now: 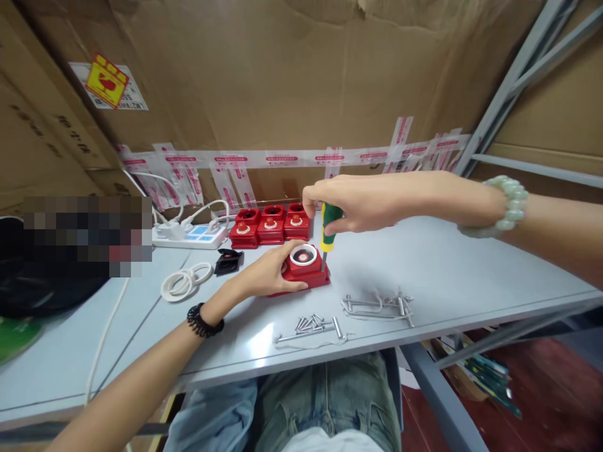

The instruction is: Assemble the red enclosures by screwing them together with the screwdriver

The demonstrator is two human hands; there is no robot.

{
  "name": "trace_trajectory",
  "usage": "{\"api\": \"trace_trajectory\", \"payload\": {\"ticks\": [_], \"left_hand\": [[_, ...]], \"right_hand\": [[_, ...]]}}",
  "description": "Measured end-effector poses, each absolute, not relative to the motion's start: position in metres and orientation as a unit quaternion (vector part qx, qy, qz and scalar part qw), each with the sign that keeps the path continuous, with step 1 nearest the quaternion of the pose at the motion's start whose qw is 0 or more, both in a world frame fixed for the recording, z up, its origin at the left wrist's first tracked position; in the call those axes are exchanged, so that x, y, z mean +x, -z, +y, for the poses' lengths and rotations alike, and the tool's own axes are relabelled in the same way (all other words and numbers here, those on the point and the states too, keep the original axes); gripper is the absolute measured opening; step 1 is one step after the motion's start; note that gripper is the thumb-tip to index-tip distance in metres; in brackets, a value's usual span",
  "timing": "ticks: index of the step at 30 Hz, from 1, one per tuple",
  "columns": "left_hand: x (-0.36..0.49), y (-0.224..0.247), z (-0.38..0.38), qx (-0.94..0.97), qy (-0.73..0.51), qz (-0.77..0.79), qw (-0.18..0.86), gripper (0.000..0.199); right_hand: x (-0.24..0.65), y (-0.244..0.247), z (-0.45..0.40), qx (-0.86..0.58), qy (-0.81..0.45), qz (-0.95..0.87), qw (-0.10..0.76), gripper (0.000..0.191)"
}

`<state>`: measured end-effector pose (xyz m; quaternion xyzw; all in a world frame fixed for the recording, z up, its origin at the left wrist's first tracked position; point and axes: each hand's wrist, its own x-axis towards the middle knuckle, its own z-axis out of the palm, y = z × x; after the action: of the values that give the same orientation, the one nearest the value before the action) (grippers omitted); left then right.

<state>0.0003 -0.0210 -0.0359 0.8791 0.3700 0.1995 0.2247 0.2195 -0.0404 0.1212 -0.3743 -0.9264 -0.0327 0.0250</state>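
Observation:
My right hand [351, 204] is wrapped round the green and yellow handle of a screwdriver [328, 235], which stands nearly upright. Its shaft points down at the right corner of a red plastic housing [308, 276] with a white ring [303, 254] on top; whether a screw sits under the tip I cannot make out. From the left, my left hand [273, 271] grips this housing against the table, thumb in front and fingers behind. Close in front of it lie several small screws [308, 322] beside a metal rod with cross pieces [308, 334].
Behind stand three similar red units [271, 225]. A power strip [191, 236] with plugs is left of them. White rings [181, 285] and a small black part [228, 260] lie at left. More metal rods with string [379, 306] lie near the front edge. Cardboard [292, 81] walls the back.

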Motion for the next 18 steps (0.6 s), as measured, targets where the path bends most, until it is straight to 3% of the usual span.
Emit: {"api": "trace_trajectory", "payload": {"ticks": [4,8,12,18], "left_hand": [[-0.001,0.038,-0.02,0.883,-0.204,0.365,0.213,0.081],[-0.002,0.042,-0.017,0.882,-0.205,0.369,0.21,0.084],[-0.001,0.04,-0.019,0.88,-0.201,0.369,0.223,0.083],[0.001,0.036,-0.021,0.88,-0.197,0.371,0.223,0.079]], "right_hand": [[0.219,-0.114,-0.041,-0.391,0.018,-0.92,0.035,0.018],[0.214,-0.108,-0.041,-0.459,0.09,-0.883,0.037,0.039],[0.211,-0.117,-0.048,-0.431,0.042,-0.901,0.005,0.014],[0.216,-0.114,-0.048,-0.448,0.043,-0.893,0.028,0.025]]}}
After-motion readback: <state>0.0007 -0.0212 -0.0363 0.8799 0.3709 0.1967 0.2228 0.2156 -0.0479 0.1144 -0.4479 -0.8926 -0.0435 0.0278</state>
